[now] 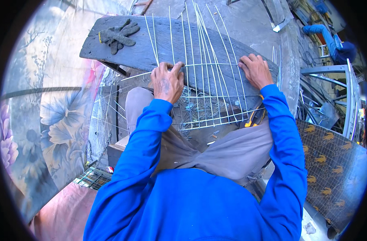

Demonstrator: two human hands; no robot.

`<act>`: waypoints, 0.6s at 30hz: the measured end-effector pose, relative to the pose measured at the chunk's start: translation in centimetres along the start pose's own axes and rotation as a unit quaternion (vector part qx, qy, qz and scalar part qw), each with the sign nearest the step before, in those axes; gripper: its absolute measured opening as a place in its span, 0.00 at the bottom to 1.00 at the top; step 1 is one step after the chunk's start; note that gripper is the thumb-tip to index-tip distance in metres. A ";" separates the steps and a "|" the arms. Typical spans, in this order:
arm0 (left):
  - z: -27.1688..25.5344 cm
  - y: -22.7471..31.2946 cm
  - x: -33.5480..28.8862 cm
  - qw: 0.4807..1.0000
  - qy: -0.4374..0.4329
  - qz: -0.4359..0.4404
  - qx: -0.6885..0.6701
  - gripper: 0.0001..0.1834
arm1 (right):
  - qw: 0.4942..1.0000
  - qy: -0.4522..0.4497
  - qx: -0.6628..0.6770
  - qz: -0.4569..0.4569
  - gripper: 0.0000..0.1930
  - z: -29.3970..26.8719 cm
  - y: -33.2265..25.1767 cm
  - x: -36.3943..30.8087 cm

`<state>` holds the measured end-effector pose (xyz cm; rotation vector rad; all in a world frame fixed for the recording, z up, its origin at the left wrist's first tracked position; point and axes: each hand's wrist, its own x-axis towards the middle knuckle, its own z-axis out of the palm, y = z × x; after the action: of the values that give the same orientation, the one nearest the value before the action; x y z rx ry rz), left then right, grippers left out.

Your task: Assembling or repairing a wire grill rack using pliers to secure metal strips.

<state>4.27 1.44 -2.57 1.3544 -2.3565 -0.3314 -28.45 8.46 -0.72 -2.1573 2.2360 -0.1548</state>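
A loose grid of thin pale wire rods [209, 96] lies over a dark wooden plank [215, 44] and hangs down toward my knees. Long rods fan out away from me, and several crosswise rods cross them nearer my lap. My left hand [166, 82] has its fingers closed on the farthest crosswise rod, near its left part, with one end sticking out past the hand. Over at that rod's right end, the curled fingers of my right hand [256, 71] pinch it. The rod bows slightly between both hands.
A grey work glove [119, 36] rests at the plank's left. Yellow-handled pliers [251, 119] sit by my right knee. Many short cut pieces [195, 106] litter the floor beneath. Metal frames [332, 72] stand at right, near another person [332, 40]; a flowered cloth [59, 100] hangs left.
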 end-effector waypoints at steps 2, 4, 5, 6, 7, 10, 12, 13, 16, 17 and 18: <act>-0.1 0.0 -0.1 1.000 -0.001 0.002 -0.002 0.16 | 1.000 0.020 -0.001 -0.020 0.11 0.3 0.2 -0.3; -0.4 0.1 -0.1 0.999 -0.040 -0.014 0.004 0.18 | 1.000 0.020 0.008 -0.014 0.11 0.2 0.1 -0.6; -0.3 0.2 -0.1 0.999 -0.040 -0.014 0.005 0.18 | 1.000 0.020 0.017 -0.008 0.11 0.1 0.1 -0.7; -0.1 0.2 -0.1 1.000 -0.015 0.001 0.024 0.19 | 1.000 0.019 0.019 -0.009 0.11 0.1 -0.1 -0.9; 0.0 0.1 -0.1 0.999 0.010 0.017 0.043 0.20 | 0.999 0.029 0.023 0.010 0.11 0.0 -0.3 -1.1; -0.2 0.3 -0.4 0.999 0.022 0.023 0.007 0.22 | 0.999 0.037 0.020 0.028 0.12 -0.3 -0.8 -1.3; -1.5 1.4 -1.0 0.997 0.046 0.035 -0.041 0.22 | 0.999 0.034 0.013 0.032 0.13 -0.3 -1.1 -1.3; -2.1 1.9 -2.0 0.998 0.046 0.034 -0.039 0.22 | 0.999 0.035 0.015 0.031 0.13 -0.2 -1.2 -1.3; -4.1 4.0 -6.2 0.977 -0.039 0.058 -0.202 0.16 | 0.999 0.043 0.013 0.031 0.13 -0.4 -1.2 -1.4; -5.0 4.9 -8.1 0.965 -0.088 0.059 -0.241 0.14 | 0.998 0.051 0.016 0.032 0.13 -0.7 -1.4 -1.6; -4.9 5.5 -10.6 0.936 -0.142 0.026 -0.322 0.13 | 0.997 0.062 0.022 0.031 0.13 -1.1 -1.7 -1.5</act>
<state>7.07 13.37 1.61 0.9643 -2.1810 -1.2296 -26.77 9.98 0.45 -2.1088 2.3370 -0.3404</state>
